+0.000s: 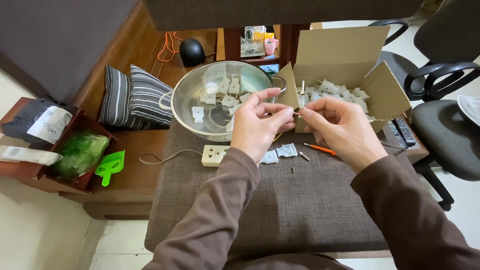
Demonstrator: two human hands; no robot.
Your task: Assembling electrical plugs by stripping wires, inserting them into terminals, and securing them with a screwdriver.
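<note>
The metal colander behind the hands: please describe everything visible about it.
The metal colander is a round, shiny bowl of fine mesh with a solid rim and a loop handle on each side. It sits upright at the far edge of the grey-brown cloth surface, beside the cardboard box, and holds several white plug pieces.

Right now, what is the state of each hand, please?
Left hand: fingers pinched on a small metal pin.
Right hand: fingertips closed on the same pin; more cannot be told.

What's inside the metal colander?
The colander holds several white plug pieces, some with metal prongs showing. The left hand covers its near right side, so anything there is hidden.
</note>
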